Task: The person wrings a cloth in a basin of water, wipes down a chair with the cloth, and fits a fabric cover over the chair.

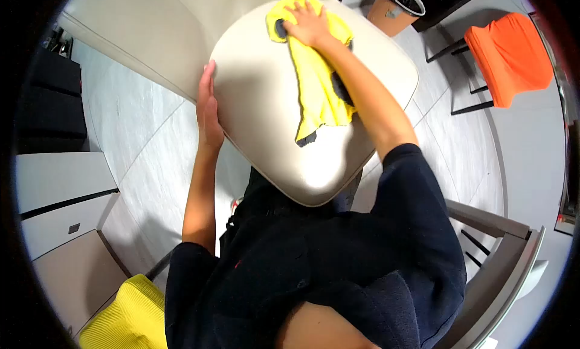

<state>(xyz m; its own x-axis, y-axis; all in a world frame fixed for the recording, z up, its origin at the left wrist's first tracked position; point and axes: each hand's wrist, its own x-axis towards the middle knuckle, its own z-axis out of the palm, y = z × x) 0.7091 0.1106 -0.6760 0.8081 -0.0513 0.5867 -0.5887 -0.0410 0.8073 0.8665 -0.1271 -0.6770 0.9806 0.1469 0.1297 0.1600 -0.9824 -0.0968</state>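
So the yellow cloth with dark patches [314, 77] is draped on a cream chair seat [254, 119], running from 12 o'clock to around the middle, with the right hand [308, 25] flat on its top end, fingers spread. Left hand's [208, 107] up against the seat's edge at 9 o'clock, fingers pretty much together. Further out there's a bin [393, 15] at 1 and an orange-covered chair [507, 59] between 2 and 3.
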